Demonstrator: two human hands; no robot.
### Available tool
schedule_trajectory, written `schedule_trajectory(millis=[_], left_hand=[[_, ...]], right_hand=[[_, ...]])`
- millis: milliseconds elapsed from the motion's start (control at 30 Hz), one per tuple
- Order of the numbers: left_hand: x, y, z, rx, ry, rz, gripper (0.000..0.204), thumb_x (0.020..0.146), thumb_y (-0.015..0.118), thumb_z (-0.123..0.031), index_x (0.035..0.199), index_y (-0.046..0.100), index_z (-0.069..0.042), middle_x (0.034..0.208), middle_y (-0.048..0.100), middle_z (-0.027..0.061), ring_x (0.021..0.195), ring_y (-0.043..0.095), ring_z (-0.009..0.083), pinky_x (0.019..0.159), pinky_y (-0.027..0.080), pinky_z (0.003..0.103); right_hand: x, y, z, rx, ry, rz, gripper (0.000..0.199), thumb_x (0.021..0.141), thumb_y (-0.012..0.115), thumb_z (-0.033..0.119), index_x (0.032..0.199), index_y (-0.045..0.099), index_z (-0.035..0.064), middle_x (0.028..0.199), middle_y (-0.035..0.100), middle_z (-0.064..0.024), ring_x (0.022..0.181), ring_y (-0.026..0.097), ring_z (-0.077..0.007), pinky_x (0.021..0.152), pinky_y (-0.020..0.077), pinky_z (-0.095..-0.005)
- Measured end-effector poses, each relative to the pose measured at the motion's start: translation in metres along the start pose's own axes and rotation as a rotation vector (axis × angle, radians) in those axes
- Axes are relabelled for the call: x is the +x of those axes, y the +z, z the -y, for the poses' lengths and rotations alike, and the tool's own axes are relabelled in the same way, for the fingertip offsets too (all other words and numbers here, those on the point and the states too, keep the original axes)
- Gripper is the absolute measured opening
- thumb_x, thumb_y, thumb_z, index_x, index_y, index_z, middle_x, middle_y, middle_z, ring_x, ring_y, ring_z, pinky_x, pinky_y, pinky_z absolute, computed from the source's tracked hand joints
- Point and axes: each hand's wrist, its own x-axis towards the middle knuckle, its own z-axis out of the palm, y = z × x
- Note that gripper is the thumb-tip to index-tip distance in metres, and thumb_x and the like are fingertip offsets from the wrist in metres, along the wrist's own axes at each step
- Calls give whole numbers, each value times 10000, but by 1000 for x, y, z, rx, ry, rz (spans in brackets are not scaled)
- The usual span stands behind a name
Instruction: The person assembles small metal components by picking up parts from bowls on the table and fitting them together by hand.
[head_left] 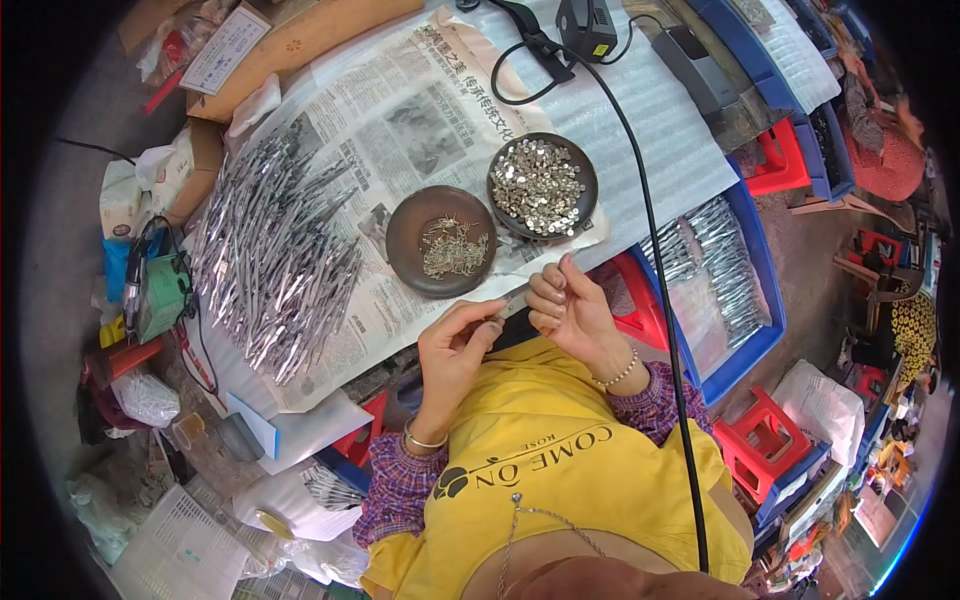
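At table edge (380, 368), left hand (450, 352) pinched together, right hand (575, 315) grip unclear, open newspaper (420, 130) beyond bowl (410, 240)

And here are 2 bare hands, side by side! The bare left hand (455, 348) angles far and right, thumb and index finger meeting at the tips; the bare right hand (582, 318) curls its fingers palmward, thumb pointing far. The purple-sleeved left forearm (405, 490) and purple-sleeved right forearm (662, 405) converge from the near side.
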Motion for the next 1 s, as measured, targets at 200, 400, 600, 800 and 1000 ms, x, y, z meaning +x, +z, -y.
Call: schedule_trajectory(millis=[200,400,600,800,1000], left_hand=[[0,4,-1,-25,-23,20,216,811,567,66,1011,638,24,870,590,32,721,532,53,608,414,165],[-1,3,3,-70,-42,32,192,825,578,44,1007,635,29,879,594,25,745,542,51,634,428,164],[-1,3,2,-73,-69,11,187,827,596,21,1010,635,24,853,611,26,692,524,48,592,420,171],[-2,1,3,-64,-84,14,186,832,597,12,1014,638,12,860,603,9,705,523,34,587,418,164],[-1,0,7,-32,-56,-6,189,822,605,15,1007,644,7,838,613,11,682,524,39,576,415,165]], right_hand=[[-5,16,-16,-1215,-520,-107,304,788,645,54,1071,540,23,821,498,-13,673,473,-65,593,385,-188],[-2,22,-13,-1263,-730,-232,315,725,700,3,1024,600,11,900,529,-35,779,543,-77,626,441,-189],[-3,8,-5,-1243,-544,-204,261,779,667,26,1028,605,-23,918,569,-52,715,568,-75,620,450,-182],[-7,22,-9,-1451,-430,-174,169,802,656,63,944,643,-27,785,625,-31,667,574,-58,581,457,-189],[-8,21,-7,-1647,-576,-105,91,788,657,63,824,657,-20,733,634,-58,586,551,-54,513,425,-198]])
